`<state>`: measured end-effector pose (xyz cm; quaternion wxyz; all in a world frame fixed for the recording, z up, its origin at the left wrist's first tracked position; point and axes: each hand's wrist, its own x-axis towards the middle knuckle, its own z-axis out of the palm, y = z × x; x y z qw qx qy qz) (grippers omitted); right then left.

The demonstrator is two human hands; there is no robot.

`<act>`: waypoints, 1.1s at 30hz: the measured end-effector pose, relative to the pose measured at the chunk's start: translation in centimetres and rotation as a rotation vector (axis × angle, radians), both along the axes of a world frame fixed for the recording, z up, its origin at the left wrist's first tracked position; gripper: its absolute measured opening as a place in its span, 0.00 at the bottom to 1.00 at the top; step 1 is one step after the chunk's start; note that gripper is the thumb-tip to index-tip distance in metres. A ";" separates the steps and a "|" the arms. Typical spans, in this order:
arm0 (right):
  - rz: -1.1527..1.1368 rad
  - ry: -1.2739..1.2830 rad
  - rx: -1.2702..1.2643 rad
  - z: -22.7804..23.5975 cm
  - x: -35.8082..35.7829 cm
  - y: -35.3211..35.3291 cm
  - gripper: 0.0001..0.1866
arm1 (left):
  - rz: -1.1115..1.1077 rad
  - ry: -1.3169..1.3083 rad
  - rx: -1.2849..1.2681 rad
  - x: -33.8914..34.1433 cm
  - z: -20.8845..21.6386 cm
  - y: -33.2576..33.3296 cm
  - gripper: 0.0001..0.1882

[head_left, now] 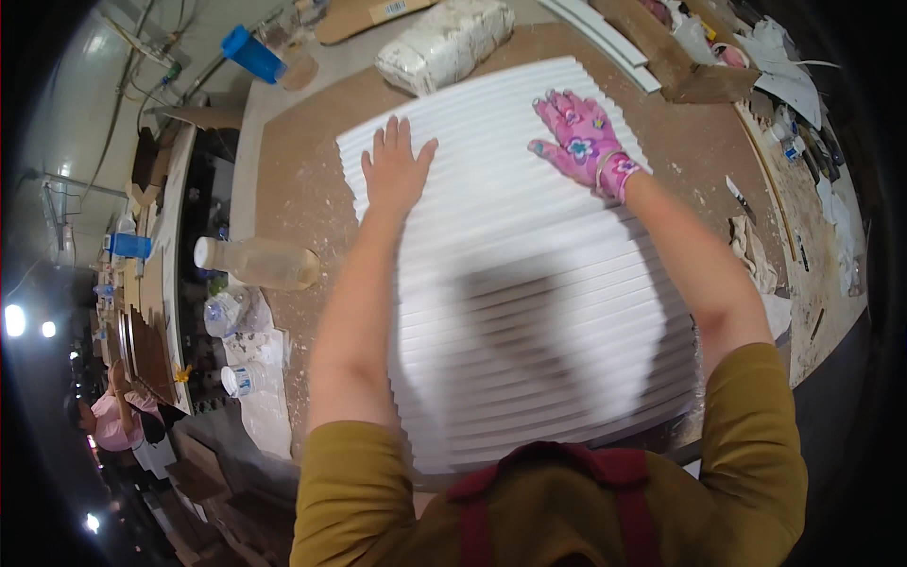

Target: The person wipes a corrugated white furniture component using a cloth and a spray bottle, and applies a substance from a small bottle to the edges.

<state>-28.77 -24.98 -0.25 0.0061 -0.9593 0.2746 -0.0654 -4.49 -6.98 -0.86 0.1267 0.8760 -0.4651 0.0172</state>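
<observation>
A large white ribbed sheet (491,189) lies across the brown work surface in front of me, its side edges finely toothed. My bare left hand (397,170) rests flat on its far left part, fingers stretched out. On the far right part lies my right hand (581,142), in a pink flowered glove with a band at the wrist; its palm is down and its fingers are spread. Neither hand grips anything. Shadow falls over the near half of the sheet.
Beyond the sheet sits a white wrapped block (444,42). At left lie a cloudy plastic bottle (269,263) and smaller containers; a blue cup (253,55) is farther back. A knife (740,196) and crumpled cloth (749,248) are at right. Another person (118,420) works far left.
</observation>
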 end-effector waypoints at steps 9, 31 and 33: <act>0.003 0.090 -0.029 2.1 2.2 -1.7 0.37 | -0.040 0.034 0.075 1.6 1.6 -1.6 0.39; 0.052 -0.010 -0.010 1.1 5.4 -1.9 0.39 | -0.090 0.107 -0.011 2.7 1.7 -2.1 0.39; 0.152 -0.012 -0.054 1.2 2.4 0.5 0.39 | -0.187 -0.004 -0.060 -0.2 1.5 0.7 0.38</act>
